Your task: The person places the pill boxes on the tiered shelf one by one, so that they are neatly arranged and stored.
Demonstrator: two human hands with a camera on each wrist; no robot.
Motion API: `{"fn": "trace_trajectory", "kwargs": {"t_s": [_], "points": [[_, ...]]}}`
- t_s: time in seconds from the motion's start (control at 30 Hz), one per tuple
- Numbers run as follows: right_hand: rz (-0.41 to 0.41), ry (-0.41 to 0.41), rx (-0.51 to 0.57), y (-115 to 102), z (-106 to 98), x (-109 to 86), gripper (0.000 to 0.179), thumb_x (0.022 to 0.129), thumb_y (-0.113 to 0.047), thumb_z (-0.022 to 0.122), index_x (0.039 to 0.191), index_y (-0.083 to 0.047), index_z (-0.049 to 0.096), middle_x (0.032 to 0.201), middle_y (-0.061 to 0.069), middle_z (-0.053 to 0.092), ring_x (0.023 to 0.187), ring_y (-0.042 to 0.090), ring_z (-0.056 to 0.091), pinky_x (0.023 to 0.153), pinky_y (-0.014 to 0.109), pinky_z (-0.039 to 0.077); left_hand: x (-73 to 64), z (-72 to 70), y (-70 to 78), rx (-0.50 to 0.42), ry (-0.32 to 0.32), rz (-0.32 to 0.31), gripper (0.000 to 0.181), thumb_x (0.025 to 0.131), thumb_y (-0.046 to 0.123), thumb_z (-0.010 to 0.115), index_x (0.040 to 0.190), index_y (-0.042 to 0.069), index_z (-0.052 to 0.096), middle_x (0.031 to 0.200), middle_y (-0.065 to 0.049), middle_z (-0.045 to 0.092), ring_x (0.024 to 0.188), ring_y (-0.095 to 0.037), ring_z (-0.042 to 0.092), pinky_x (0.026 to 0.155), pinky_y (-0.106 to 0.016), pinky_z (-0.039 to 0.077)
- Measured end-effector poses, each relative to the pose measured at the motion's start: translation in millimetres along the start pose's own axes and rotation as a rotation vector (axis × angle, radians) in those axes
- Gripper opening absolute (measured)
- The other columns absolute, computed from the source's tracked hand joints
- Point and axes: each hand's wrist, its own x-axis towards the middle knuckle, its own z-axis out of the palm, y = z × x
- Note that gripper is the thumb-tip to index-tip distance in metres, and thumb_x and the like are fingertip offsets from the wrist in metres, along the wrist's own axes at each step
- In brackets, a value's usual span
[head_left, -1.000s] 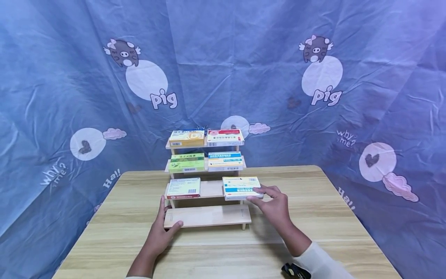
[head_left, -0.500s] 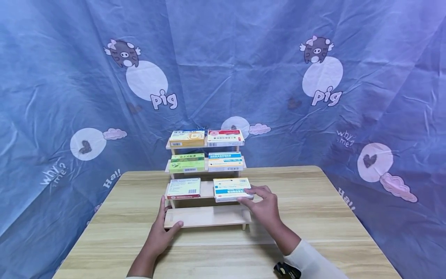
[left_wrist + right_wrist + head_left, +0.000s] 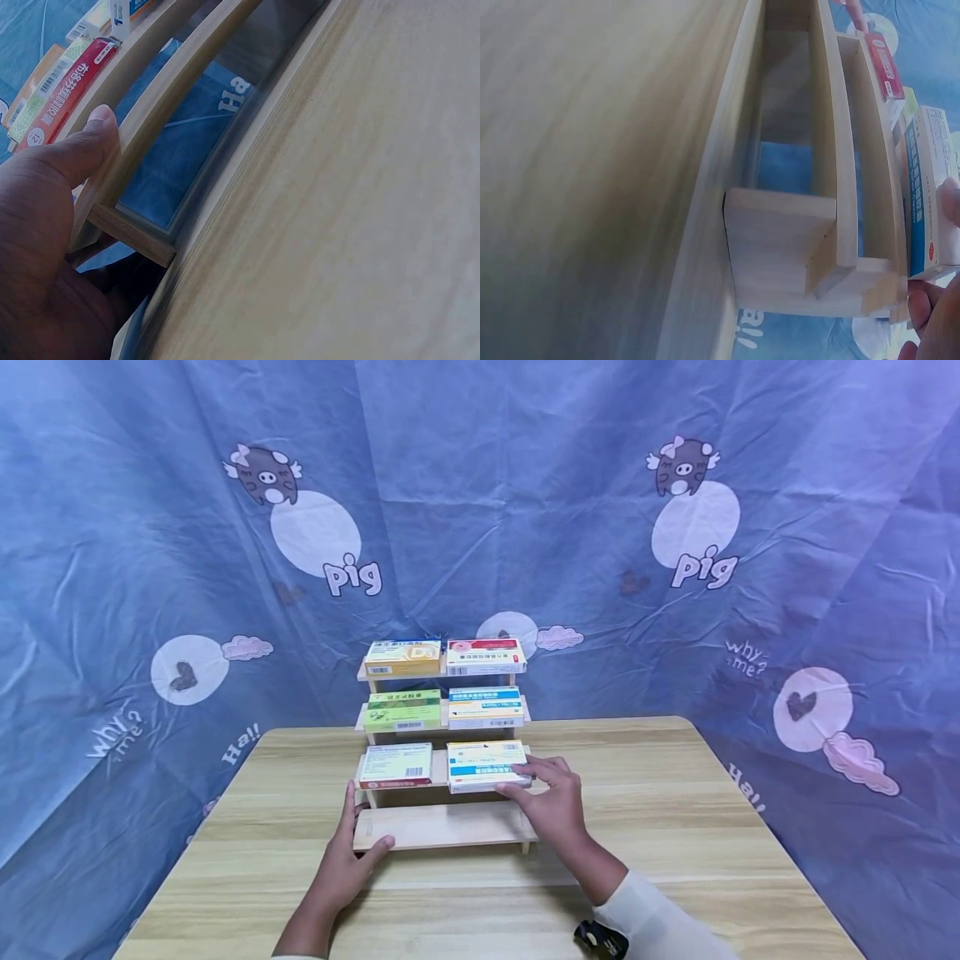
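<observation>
A stepped wooden display rack stands on the table. My left hand grips the left end of its lowest step, thumb on the front edge; in the left wrist view some fingers are hidden behind the wood. My right hand pinches the right side of a white, blue and yellow medicine box at the right of the second step from the bottom. The box's front overhangs that step a little; whether it rests fully there I cannot tell. Left of it lies a white medicine box with a red side.
One step higher are a green medicine box and a blue-and-white one. The top step bears an orange-and-white box and a red-and-white box. A blue patterned cloth hangs behind the wooden table.
My right hand has moved left with the medicine box, bringing it from past the step's right end to beside the red-sided box. My left hand has stayed on the rack.
</observation>
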Motion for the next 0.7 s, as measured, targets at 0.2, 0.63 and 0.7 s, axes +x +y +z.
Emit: {"fn": "trace_trajectory", "kwargs": {"t_s": [0.2,0.63,0.7], "points": [[-0.024,0.019,0.010,-2.3,5.5,-1.1,0.039,0.069,-0.015,0.105,0.104,-0.009,0.088,0.123,0.016,0.082,0.112,0.027,0.068,0.107,0.046,0.035,0.8,-0.2,-0.3,-0.007,-0.002,-0.003,0.118,0.103,0.040,0.078,0.176,0.030,-0.013,0.173,-0.030,0.036,0.156,-0.054,0.043,0.129,-0.074,0.025],[-0.066,0.040,0.007,1.0,14.4,-1.3,0.038,0.068,-0.014,0.105,0.101,-0.010,0.088,0.123,0.016,0.082,0.106,0.026,0.068,0.107,0.049,0.035,0.8,-0.7,1.4,-0.008,-0.002,-0.013,0.118,0.102,0.040,0.079,0.177,0.030,-0.013,0.174,-0.030,0.035,0.157,-0.054,0.042,0.130,-0.074,0.024],[-0.072,0.042,0.005,2.0,14.4,-1.2,0.037,0.067,-0.013,0.105,0.101,-0.010,0.088,0.123,0.016,0.082,0.106,0.026,0.067,0.107,0.050,0.035,1.1,-0.7,1.3,-0.007,-0.003,-0.014,0.118,0.102,0.041,0.079,0.177,0.029,-0.013,0.174,-0.030,0.035,0.157,-0.054,0.041,0.130,-0.074,0.024]]}}
